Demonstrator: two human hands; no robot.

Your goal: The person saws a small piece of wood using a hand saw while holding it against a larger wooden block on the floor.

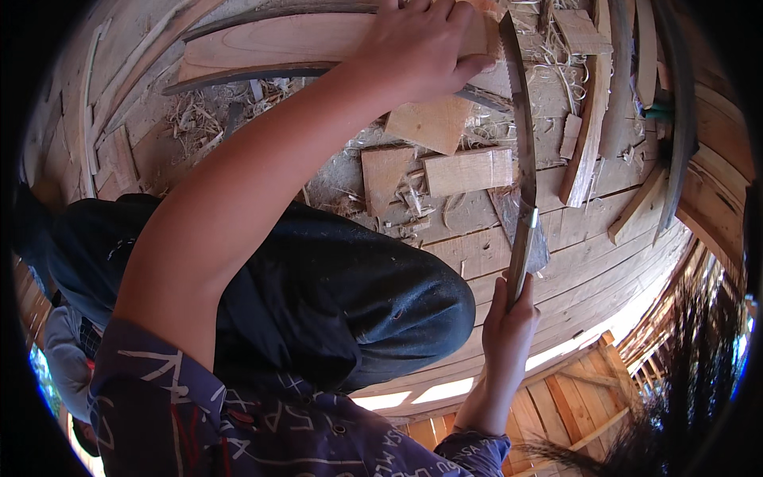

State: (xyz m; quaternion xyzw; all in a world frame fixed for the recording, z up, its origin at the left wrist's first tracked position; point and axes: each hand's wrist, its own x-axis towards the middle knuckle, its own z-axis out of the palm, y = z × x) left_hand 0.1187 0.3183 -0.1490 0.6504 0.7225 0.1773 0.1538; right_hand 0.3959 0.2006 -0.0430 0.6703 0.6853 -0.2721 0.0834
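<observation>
My left hand (425,52) is closed on the right-hand end of a long, reddish-brown wooden plank (278,40), pressing it down at the top of the view. In my right hand (509,314), a long machete-like knife (523,127) is held by its straight, pale handle, with a shiny collar where the blade begins. The dark narrow blade points away from me, standing close beside the plank's right end. Whether it touches the wood, and whether its edge has teeth, I cannot make out. Below the plank lie a square board offcut (429,125) and a smaller wooden block (469,171).
Curly wood shavings (195,119) litter the plank floor (588,238). Several long wooden strips (592,119) lie at the right, with curved dark-edged pieces beyond. My bent knee (421,294) in dark trousers is between my arms. Another person (67,350) appears at the lower left edge.
</observation>
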